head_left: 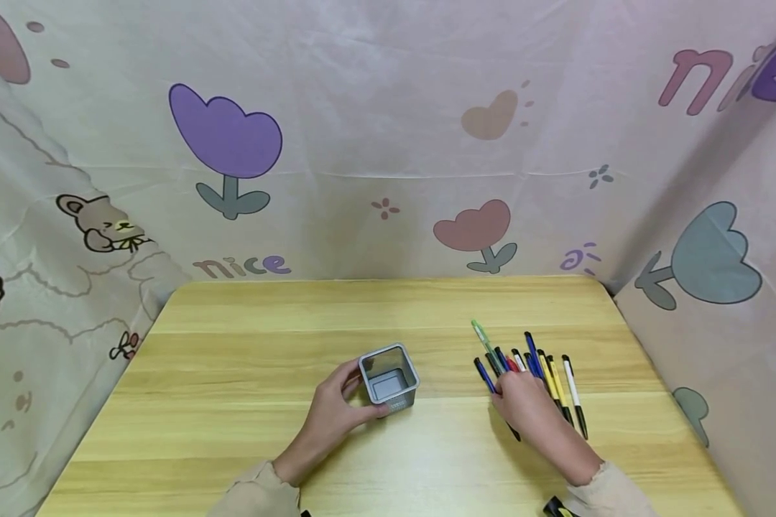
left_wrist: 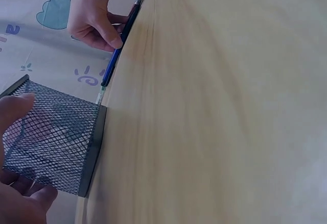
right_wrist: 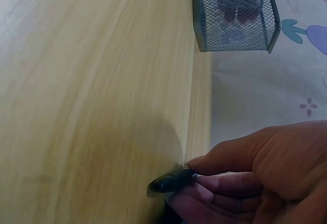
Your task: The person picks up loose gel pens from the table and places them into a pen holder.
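Observation:
My left hand (head_left: 330,411) holds a square, silver-grey mesh pen holder (head_left: 404,401) upright on the table, thumb on the near side and fingers on the far left side. Nothing shows inside the holder. To the right, my right hand (head_left: 532,406) pinches a blue pen (head_left: 484,374) with a black tip, which lies at the left of a loose group of pens. The left wrist view shows the thumb on this blue pen (left_wrist: 110,70); in the right wrist view its dark end (right_wrist: 171,182) pokes out between thumb and fingers. My hand hides parts of several pens.
Around the right hand lie a light green pen (head_left: 481,335), a white pen (head_left: 573,388), yellow pens (head_left: 557,384) and several blue ones. The wooden table (head_left: 246,352) meets a printed cloth (head_left: 343,108) at the back and sides. A black object (head_left: 558,508) shows by the right sleeve.

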The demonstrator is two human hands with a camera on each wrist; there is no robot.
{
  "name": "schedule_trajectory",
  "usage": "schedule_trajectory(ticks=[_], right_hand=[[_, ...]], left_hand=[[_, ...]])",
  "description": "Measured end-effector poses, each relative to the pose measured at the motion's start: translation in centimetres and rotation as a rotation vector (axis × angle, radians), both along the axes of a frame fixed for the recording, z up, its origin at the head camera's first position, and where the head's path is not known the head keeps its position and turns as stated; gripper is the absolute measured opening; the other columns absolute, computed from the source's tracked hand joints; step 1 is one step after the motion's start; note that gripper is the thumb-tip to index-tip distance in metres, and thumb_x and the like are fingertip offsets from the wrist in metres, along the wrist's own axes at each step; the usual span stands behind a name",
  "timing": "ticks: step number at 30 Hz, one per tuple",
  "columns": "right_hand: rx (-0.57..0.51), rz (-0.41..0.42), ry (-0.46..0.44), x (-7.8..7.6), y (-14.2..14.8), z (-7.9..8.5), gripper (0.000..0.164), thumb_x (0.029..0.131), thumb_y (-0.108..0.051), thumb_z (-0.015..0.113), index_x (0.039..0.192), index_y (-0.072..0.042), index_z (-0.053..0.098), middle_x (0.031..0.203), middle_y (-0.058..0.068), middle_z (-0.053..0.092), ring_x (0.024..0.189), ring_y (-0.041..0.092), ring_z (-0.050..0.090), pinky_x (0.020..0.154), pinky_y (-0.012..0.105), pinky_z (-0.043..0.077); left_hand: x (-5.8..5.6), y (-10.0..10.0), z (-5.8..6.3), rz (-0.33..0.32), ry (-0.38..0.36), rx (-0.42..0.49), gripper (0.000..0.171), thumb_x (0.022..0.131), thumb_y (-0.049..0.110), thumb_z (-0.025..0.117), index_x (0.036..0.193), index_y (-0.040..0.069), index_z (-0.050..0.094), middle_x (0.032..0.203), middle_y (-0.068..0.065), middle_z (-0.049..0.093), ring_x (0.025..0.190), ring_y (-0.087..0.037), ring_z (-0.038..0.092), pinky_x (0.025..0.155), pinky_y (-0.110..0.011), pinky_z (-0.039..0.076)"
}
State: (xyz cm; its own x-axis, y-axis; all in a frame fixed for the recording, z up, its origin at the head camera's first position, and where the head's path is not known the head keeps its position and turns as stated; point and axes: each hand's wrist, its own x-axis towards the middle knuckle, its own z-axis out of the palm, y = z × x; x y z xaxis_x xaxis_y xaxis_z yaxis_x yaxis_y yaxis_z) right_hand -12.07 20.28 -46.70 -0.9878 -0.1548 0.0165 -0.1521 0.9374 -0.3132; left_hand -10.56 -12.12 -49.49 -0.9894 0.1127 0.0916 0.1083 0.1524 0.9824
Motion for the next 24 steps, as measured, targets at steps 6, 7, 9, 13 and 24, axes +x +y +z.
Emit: schedule_trajectory(ticks=[6,7,9,13,24], right_hand=[[-0.016,0.002,-0.015,0.1,0.0,0.1,0.051,0.086,-0.003,0.074,0.052,-0.020,0.038,0.050,-0.009,0.035,0.047,0.006,0.032,0.045,0.017,0.026],[-0.019,0.000,-0.018,0.1,0.1,0.2,0.051,0.085,-0.003,0.073,0.053,-0.020,0.038,0.051,-0.009,0.034,0.047,0.006,0.032,0.045,0.017,0.026],[-0.026,-0.008,-0.026,0.2,0.1,0.2,0.048,0.085,-0.003,0.072,0.053,-0.019,0.040,0.051,-0.008,0.036,0.048,0.006,0.033,0.045,0.017,0.026],[-0.041,-0.021,-0.038,0.3,0.1,0.3,0.039,0.084,-0.002,0.072,0.056,-0.016,0.050,0.054,-0.005,0.045,0.048,0.008,0.038,0.043,0.017,0.029],[-0.084,-0.007,-0.008,0.4,0.8,1.2,0.007,0.081,-0.006,0.079,0.085,-0.006,0.073,0.073,0.000,0.071,0.067,0.011,0.062,0.057,0.027,0.056]], left_hand=[[-0.1,0.2,0.1,-0.006,-0.031,0.025,0.085,0.063,0.000,0.095,0.138,0.005,0.057,0.142,-0.022,0.059,0.130,-0.043,0.062,0.111,-0.030,0.055],[-0.1,0.3,0.1,-0.005,-0.034,0.024,0.084,0.064,0.000,0.095,0.138,0.005,0.057,0.142,-0.022,0.059,0.130,-0.043,0.062,0.110,-0.029,0.055],[-0.1,0.3,0.2,-0.002,-0.037,0.017,0.083,0.064,-0.001,0.095,0.137,0.005,0.057,0.141,-0.022,0.059,0.130,-0.043,0.063,0.110,-0.028,0.055],[-0.2,0.5,0.4,-0.003,-0.030,-0.017,0.080,0.065,0.000,0.095,0.135,0.003,0.057,0.139,-0.021,0.060,0.129,-0.041,0.063,0.113,-0.031,0.054],[-0.3,0.7,0.6,0.022,0.002,-0.093,0.075,0.064,0.005,0.097,0.127,0.001,0.058,0.130,-0.018,0.063,0.124,-0.038,0.064,0.117,-0.045,0.051]])
